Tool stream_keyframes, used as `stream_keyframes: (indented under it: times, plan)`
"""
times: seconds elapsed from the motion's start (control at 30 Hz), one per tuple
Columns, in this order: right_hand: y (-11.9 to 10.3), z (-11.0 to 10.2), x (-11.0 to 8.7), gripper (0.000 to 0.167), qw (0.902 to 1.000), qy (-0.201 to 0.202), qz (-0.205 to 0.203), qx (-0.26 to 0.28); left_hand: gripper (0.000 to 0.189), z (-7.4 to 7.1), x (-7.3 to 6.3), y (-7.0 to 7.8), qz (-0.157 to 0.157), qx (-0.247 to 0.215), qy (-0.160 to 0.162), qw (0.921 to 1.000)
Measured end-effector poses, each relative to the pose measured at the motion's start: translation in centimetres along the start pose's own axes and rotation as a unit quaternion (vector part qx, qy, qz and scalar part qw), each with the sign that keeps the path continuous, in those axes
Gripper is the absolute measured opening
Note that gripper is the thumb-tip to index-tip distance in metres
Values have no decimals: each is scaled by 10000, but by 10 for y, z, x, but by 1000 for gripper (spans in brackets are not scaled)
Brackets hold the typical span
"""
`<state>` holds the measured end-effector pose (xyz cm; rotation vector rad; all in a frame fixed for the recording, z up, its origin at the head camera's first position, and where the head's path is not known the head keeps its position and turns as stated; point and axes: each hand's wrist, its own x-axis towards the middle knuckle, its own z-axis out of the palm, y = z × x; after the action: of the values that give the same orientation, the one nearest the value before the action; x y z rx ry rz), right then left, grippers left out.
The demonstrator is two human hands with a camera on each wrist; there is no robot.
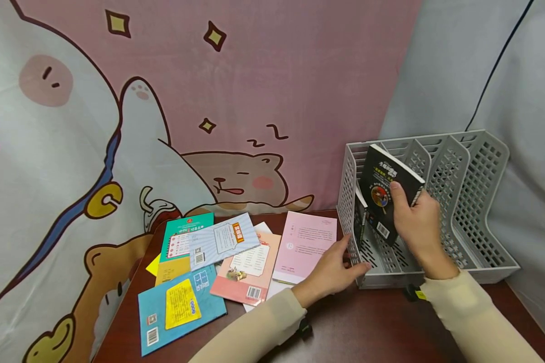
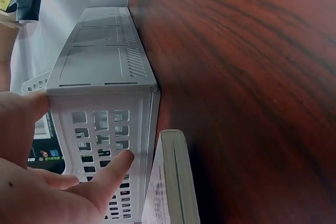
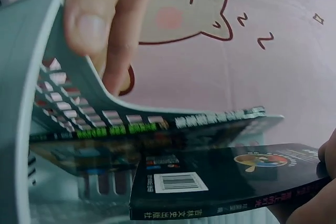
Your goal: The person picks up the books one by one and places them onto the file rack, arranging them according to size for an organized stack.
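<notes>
My right hand [image 1: 420, 227] grips a black paperback book [image 1: 383, 194] by its right edge, thumb on the cover. The book is tilted inside the left compartment of a grey desktop file rack [image 1: 390, 280]. Another dark book [image 1: 359, 217] stands there against the rack's left wall; in the right wrist view its spine [image 3: 121, 129] lies along that wall, apart from the held book. My left hand [image 1: 331, 272] holds the front edge of the left wall, with a finger [image 2: 113, 174] on the perforated outside. The right fingertips behind the held book are hidden in the head view.
Left of the rack lie a pink book [image 1: 304, 247], a salmon book [image 1: 247, 267], a light-blue book [image 1: 224, 239], a green-and-yellow book [image 1: 186, 222] and a blue book [image 1: 209, 302], partly overlapping. Cartoon-printed cloth [image 1: 300, 101] hangs behind the dark wooden table [image 1: 345, 327].
</notes>
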<state>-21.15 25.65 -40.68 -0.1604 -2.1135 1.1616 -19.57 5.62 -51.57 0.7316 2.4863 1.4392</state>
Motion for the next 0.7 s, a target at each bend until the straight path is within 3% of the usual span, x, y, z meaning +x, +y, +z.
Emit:
stream_keyframes:
  times: [0.27,0.47,0.7]
  plan:
    - [-1,18,-4,55,9971,-635,409,105,86,-1,0,0,8,-4,-57,10000]
    - [0,26,-7,61,9914,-1158,551,247,93,1,-3,1,-294,301,-89,9991]
    - [2,30,-7,59,9847,-1463,814,491,97,-1,-3,4,-306,605,-129,9976]
